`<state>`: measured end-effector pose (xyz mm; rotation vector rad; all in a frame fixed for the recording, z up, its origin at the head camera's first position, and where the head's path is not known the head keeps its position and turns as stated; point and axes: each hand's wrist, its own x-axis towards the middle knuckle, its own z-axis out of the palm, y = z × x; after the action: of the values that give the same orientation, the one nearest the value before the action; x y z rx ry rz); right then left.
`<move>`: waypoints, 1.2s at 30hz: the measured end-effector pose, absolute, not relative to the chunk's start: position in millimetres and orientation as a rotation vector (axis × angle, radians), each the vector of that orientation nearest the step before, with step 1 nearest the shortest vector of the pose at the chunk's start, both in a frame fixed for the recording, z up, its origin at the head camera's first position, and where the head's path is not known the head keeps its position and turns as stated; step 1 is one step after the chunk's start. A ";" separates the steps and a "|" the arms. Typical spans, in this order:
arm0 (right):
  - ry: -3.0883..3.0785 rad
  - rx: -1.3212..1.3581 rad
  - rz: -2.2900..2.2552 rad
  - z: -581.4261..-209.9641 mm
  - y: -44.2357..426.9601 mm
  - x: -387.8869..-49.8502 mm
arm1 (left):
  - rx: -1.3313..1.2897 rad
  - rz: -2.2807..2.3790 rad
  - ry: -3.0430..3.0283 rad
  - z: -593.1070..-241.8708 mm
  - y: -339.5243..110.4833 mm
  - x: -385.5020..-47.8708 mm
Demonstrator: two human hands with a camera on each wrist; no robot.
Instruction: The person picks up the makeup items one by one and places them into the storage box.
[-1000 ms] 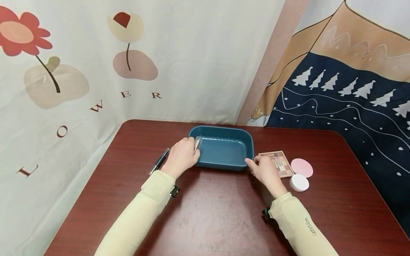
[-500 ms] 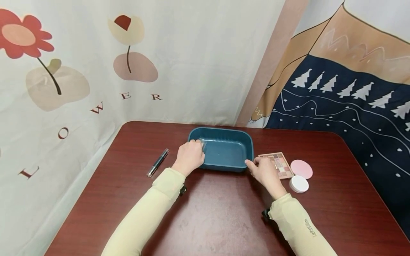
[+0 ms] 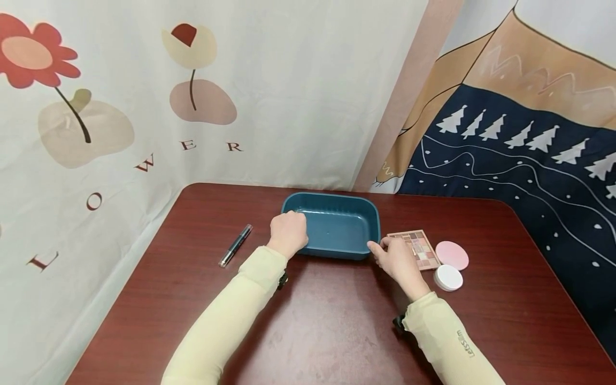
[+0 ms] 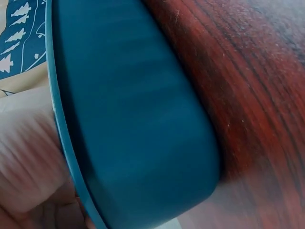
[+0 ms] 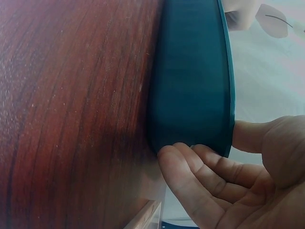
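Observation:
A dark teal plastic bin (image 3: 337,230) sits near the table's back edge. Over its left end my left hand (image 3: 289,233) is lowered with curled fingers. The slim clear-ended tube it was holding is now hidden from view behind the hand. In the left wrist view the left hand (image 4: 28,152) is blurred on the inner side of the bin's rim. My right hand (image 3: 397,259) grips the bin's front right corner. The right wrist view shows its thumb (image 5: 250,136) at the rim and its fingers (image 5: 190,179) against the outer wall.
A dark pen-like tube with clear ends (image 3: 236,246) lies left of the bin. Right of it are an eyeshadow palette (image 3: 423,251), partly behind the right hand, a pink disc (image 3: 452,255) and a round white jar (image 3: 448,278). Printed curtains hang behind the table (image 3: 317,326).
My left hand has moved right and down into the bin's left end, taking the tube out of sight. The pen-like tube is now uncovered. The right hand keeps its grip on the corner.

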<state>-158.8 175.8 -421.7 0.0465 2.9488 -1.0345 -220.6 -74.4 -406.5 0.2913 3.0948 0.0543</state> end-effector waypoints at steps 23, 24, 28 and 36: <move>2.949 0.021 -1.038 -422.8 174.3 -157.9 | 0.357 0.061 3.119 -407.4 -79.3 -216.2; 2.950 0.020 -1.036 -422.8 174.7 -157.9 | 0.383 0.085 3.126 -407.0 -80.9 -215.5; 2.946 0.036 -1.025 -422.6 176.0 -157.7 | 0.518 0.144 3.131 -402.7 -88.0 -211.2; 2.938 0.045 -1.023 -422.5 176.7 -159.0 | 0.722 0.079 3.224 -394.4 -107.7 -204.1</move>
<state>-159.0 176.7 -422.5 0.0453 2.9382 -1.0233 -204.1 -107.7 -394.4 0.7218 3.2236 0.0790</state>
